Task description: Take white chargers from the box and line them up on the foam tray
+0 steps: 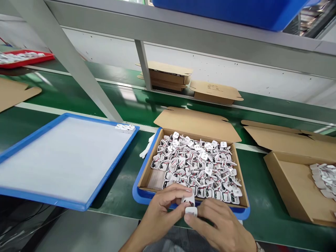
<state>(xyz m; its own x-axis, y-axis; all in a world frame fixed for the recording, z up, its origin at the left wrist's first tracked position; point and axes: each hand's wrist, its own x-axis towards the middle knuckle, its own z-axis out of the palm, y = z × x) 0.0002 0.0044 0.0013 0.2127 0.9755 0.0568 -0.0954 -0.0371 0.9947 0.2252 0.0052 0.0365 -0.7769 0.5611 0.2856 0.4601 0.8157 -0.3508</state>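
Plastic pieces, small and white, sit between the two hands at the bottom of the view: the upper white piece (pixel 188 200) is pinched by the fingers of the left hand (pixel 162 210), and the lower white piece (pixel 191 211) is pinched by the fingertips of the right hand (pixel 220 227), the two pieces touching or almost touching each other. Both hands are closed around these parts, just in front of the near edge of the open cardboard box (pixel 194 164), which is filled with many similar white parts with thin red and dark wires. To fit the two pieces well, I judge it is best to keep them aligned squarely and press evenly, without trapping any wire between them. The box rests on a blue tray (pixel 139 196). To the left lies a second blue tray with a white sheet (pixel 63 159), and a few white parts (pixel 125 128) are at its far corner. Another cardboard box (pixel 296 185) with some white parts stands on the right, cut off by the frame. The exact shape of the held pieces is hard to make out, because the fingers cover most of them.
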